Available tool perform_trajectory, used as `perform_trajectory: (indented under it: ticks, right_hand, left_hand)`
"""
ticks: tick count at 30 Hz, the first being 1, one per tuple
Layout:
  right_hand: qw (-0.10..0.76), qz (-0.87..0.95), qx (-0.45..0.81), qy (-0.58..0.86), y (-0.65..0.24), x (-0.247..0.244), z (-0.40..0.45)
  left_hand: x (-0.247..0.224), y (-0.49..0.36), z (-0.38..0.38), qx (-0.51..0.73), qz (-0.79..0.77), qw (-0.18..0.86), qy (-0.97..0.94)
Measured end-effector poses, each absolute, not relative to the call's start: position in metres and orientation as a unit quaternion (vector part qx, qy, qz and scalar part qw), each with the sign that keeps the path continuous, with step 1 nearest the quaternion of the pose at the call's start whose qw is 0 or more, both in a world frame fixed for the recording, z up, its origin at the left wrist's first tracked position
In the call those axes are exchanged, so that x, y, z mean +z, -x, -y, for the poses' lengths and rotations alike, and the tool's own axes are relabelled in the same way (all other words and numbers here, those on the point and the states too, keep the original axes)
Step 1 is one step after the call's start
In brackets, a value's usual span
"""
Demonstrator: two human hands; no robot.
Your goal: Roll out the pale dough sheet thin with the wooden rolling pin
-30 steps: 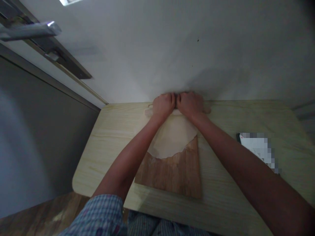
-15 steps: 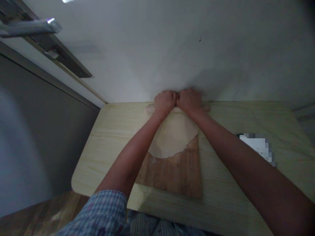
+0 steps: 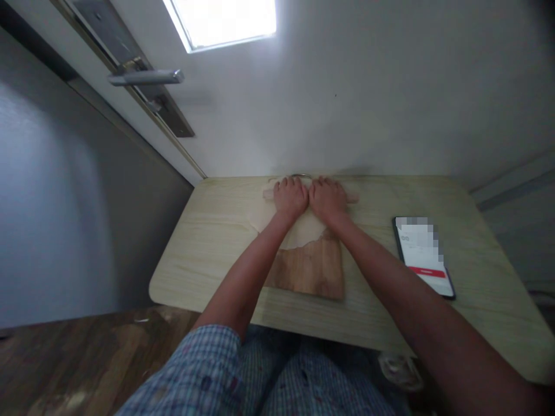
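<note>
My left hand [image 3: 291,197] and my right hand [image 3: 328,199] rest side by side on a wooden rolling pin [image 3: 353,198], fingers bent over its far side. Only the pin's two ends show past my hands. Beneath it a thin, pale sheet of dough [image 3: 299,234] with a ragged near edge covers the far part of a wooden cutting board [image 3: 310,271]. The dough spreads past the board's left side. Just beyond my fingers, a curved metal handle or ring [image 3: 301,175] shows at the table's far edge; what it belongs to is hidden.
A phone [image 3: 422,254] with a lit screen lies on the light wooden table [image 3: 195,248], right of my forearm. Behind the table stands a pale door [image 3: 368,104] with a metal lever handle [image 3: 147,77] at upper left and a bright window panel [image 3: 225,20].
The view has shifted, showing more of the door and the whole phone. My hands have come slightly back from the far edge, and their fingers now look less tightly curled on the rolling pin.
</note>
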State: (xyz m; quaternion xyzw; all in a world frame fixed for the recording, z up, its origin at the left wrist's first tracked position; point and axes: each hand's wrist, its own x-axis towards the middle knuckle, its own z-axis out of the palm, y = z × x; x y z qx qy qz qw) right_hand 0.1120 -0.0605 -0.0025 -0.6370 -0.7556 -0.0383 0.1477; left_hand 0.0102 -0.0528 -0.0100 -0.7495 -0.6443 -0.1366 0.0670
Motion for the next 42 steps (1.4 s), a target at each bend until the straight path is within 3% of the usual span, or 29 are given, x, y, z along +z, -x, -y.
perform_trajectory:
  ticks: [8, 13, 22, 30, 42]
  right_hand:
    - [0.156, 0.771, -0.017, 0.617, -0.114, -0.009, 0.087]
    - [0.082, 0.808, 0.068, 0.58, -0.139, -0.001, 0.077]
    - [0.019, 0.725, 0.053, 0.686, -0.156, 0.0, 0.049]
    - [-0.036, 0.804, 0.051, 0.592, -0.162, -0.007, 0.026]
    - [0.037, 0.802, 0.03, 0.595, -0.163, -0.01, 0.046]
  left_hand:
    - [-0.011, -0.006, 0.084, -0.129, 0.627, 0.088, 0.763]
    - [0.003, 0.004, 0.081, -0.05, 0.597, 0.018, 0.801]
    - [0.016, 0.009, 0.034, 0.035, 0.694, -0.086, 0.714]
    - [0.006, 0.014, 0.018, 0.063, 0.59, -0.049, 0.804]
    - [0.001, 0.014, 0.036, 0.01, 0.611, 0.003, 0.792]
